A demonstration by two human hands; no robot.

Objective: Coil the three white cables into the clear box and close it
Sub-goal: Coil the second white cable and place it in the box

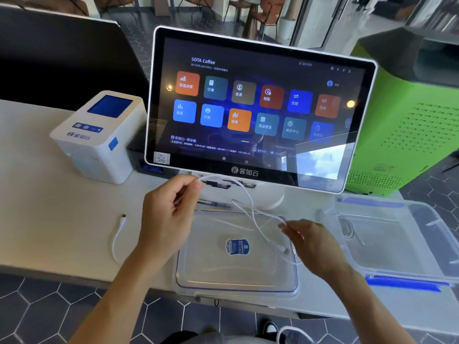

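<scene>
Head view: your left hand [171, 214] pinches the thin white charging cable [250, 207] up near the touchscreen terminal [255, 108]; your right hand [313, 244] pinches it lower, over the shallow clear plastic tray [236, 286] at the near edge. The cable is light, limp and springy (loops will pop open), so grip by the loop crossing, not the plugs. A second white cable [118, 234] lies left on the counter. A third seems to sit in the clear blue-clipped container [402, 271] at right.
</scene>
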